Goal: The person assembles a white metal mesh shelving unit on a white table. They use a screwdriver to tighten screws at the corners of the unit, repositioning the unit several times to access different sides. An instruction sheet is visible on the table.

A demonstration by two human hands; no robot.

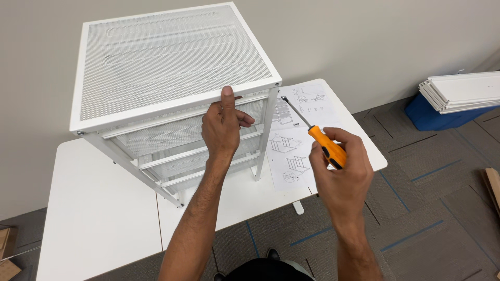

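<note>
Standing on the white table (104, 208), the white mesh drawer frame (172, 57) rises ahead of both hands, its front right corner up and to the left of the screwdriver (312, 130); the tool's long shaft slants toward that corner, tip just beside it; the right hand (344, 174) is clenched around the orange handle, nearer the corner; the left hand (221, 127) grips the frame's top front rail; an instruction sheet (297, 151) lies beneath.

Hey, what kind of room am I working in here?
Probably an office or workroom: grey carpet tiles, a plain white table against a bare wall, and stacked white panels on a blue bin.
</note>
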